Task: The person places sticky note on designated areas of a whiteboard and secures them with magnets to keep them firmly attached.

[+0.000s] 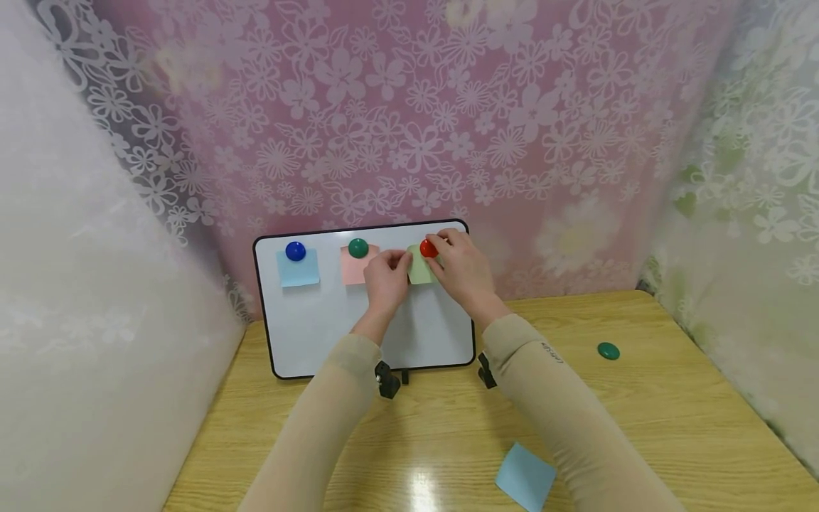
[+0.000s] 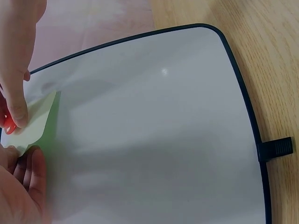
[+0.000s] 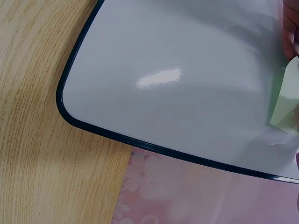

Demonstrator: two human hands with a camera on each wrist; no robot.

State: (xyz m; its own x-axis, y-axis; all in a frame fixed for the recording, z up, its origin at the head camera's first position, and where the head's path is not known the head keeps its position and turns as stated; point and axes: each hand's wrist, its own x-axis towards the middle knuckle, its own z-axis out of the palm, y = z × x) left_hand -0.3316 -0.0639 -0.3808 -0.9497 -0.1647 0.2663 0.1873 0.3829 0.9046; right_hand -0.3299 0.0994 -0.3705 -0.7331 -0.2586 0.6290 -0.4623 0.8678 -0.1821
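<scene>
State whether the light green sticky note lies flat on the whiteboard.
Not fully flat: in the left wrist view, the light green sticky note has an edge standing off the whiteboard.

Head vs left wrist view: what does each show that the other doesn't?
Only head: blue magnet, pink note with its green magnet, the posted blue note, plus a loose blue note and spare green magnet on the table.

Only left wrist: the green note's edge clearly standing off the whiteboard.

Both: those last three surfaces, left hand, right hand, red magnet.
</scene>
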